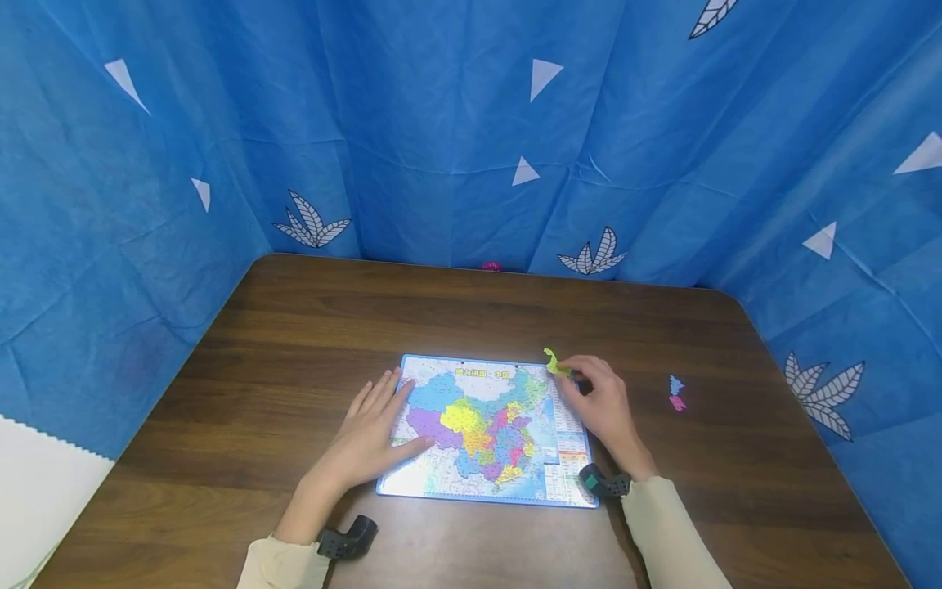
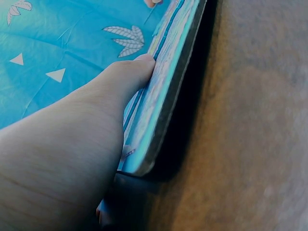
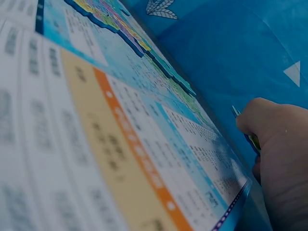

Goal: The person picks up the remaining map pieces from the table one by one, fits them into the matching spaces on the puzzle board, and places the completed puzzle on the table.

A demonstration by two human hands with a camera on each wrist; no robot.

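Note:
A map puzzle board [image 1: 441,483] with a blue edge lies on the table, its coloured province pieces filling most of the map. My left hand [image 1: 371,442] rests flat on the board's left side, fingers spread over the edge; in the left wrist view the thumb [image 2: 139,70] lies on the board. At the board's top right corner my right hand [image 1: 599,401] pinches a yellow-green puzzle piece [image 1: 552,360] between thumb and fingers, slightly above the surface. In the right wrist view only a thin edge of that piece [image 3: 255,142] shows beside the hand.
To the right of the board, a blue puzzle piece [image 1: 675,384] and a pink puzzle piece [image 1: 678,403] lie close together on the brown wooden table [image 1: 294,327]. A blue curtain [image 1: 456,123] with leaf and triangle prints surrounds the table's back and sides.

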